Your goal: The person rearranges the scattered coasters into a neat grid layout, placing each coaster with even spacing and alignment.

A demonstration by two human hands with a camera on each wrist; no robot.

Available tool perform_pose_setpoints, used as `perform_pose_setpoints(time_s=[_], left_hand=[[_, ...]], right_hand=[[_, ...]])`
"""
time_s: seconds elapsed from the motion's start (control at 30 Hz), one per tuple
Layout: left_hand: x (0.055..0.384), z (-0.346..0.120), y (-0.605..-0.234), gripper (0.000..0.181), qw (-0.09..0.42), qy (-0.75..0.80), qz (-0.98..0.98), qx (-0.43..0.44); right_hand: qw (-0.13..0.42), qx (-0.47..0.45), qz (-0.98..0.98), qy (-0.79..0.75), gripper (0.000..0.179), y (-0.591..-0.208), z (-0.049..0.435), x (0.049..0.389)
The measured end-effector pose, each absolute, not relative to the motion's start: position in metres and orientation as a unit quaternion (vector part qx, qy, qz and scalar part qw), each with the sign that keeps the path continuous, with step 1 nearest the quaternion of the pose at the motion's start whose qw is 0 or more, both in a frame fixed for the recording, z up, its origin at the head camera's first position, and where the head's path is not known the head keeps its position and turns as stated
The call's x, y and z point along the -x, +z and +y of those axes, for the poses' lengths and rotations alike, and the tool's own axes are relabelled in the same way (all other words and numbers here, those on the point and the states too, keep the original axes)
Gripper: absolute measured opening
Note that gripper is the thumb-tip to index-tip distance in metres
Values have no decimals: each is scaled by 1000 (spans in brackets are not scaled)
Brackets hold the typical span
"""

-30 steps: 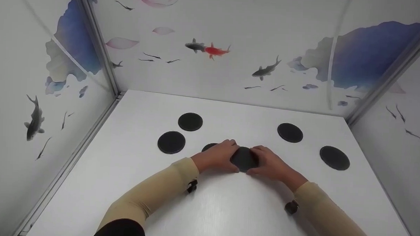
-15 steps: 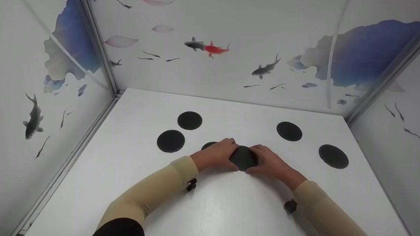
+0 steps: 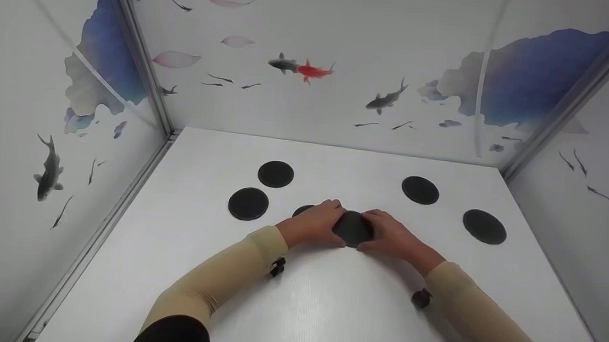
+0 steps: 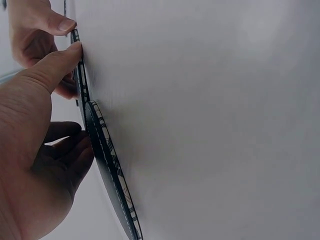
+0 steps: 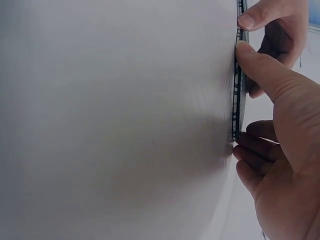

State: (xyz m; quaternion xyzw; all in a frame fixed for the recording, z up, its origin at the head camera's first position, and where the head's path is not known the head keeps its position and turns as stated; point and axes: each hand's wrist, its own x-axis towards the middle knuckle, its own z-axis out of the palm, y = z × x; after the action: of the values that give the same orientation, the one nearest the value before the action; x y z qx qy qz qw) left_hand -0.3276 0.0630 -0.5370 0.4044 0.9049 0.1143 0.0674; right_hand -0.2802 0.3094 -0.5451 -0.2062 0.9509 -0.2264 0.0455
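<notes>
A black round coaster (image 3: 353, 229) lies flat at the middle of the white table, both hands on its rim. My left hand (image 3: 317, 223) grips the left side, thumb at the near edge. From the right, my right hand (image 3: 391, 235) holds the other side, its thumb also at the near edge. The thumbs almost meet in the left wrist view, where the coaster's edge (image 4: 83, 80) shows a light and dark pattern. Partly hidden behind my left hand is a second coaster (image 3: 302, 210); its stitched rim (image 4: 107, 155) shows close below my left fingers.
Two more black coasters, one farther back (image 3: 275, 174) and one nearer (image 3: 248, 204), lie to the left. On the right are another two, one at the back (image 3: 420, 190) and one farther right (image 3: 484, 227). Printed walls (image 3: 331, 121) enclose the white table (image 3: 305, 302).
</notes>
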Motion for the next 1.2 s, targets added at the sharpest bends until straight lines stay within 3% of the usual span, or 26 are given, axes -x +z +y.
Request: perform_pose_setpoints(time_s=[1.2], left_hand=[[329,60,-537,83,78,141,898,-410]], right_hand=[[66,200,949,-233,91,-545,312,282]])
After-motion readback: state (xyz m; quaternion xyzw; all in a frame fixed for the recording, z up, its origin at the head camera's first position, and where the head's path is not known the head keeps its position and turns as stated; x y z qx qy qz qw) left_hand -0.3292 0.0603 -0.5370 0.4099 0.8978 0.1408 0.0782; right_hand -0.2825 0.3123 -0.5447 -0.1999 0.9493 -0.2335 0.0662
